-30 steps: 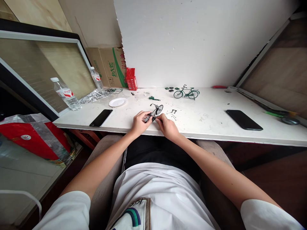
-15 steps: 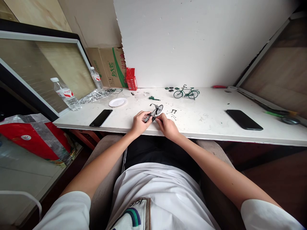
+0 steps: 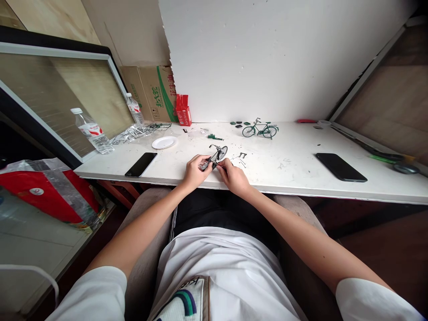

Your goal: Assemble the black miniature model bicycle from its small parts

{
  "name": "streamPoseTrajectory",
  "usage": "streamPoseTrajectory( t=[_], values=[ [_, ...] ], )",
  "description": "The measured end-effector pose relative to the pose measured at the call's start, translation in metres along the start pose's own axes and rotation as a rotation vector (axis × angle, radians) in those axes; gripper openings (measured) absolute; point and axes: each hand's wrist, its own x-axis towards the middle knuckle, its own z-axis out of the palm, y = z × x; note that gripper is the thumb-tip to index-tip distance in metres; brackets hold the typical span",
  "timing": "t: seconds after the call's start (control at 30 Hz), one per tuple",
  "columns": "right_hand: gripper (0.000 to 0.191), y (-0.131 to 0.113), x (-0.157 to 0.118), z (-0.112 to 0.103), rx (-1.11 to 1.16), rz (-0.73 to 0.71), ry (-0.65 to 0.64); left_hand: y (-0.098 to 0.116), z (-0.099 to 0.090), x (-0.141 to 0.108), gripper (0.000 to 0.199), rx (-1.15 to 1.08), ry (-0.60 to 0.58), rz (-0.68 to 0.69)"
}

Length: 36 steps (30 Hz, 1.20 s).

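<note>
A small black model bicycle [image 3: 220, 153] is held just above the front of the white table, tilted, its spoked wheel and handlebar pointing away from me. My left hand [image 3: 196, 170] is closed round its near end. Close against it, my right hand [image 3: 233, 174] pinches at the bicycle's near right side with thumb and forefinger; whether a tiny part sits between those fingertips cannot be made out. Beside the right hand lie a small black bracket-shaped part [image 3: 242, 155] and several thin pins. Farther back stands a finished-looking green model bicycle [image 3: 260, 129].
A black phone [image 3: 141, 164] lies at left, another phone [image 3: 340, 167] at right. Behind are a white paper plate [image 3: 164, 142], a green part [image 3: 215, 137], a red box [image 3: 183, 110] and a cardboard carton [image 3: 150, 93]. Water bottles [image 3: 92, 132] stand at left.
</note>
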Motion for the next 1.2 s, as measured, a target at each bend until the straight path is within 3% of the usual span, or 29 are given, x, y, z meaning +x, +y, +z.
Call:
streamPoseTrajectory(
  t=[0.5,1.2],
  values=[
    [0.021,0.0003,0.0002,-0.0003,0.011,-0.008,-0.004,-0.0013,0.0001,-0.0003,0.026,-0.005,-0.009,-0.008],
    [0.025,0.0027,0.0009,-0.0015,0.153,0.044,0.026,0.0048,-0.0024,-0.0006,0.035,-0.104,-0.043,-0.133]
  ],
)
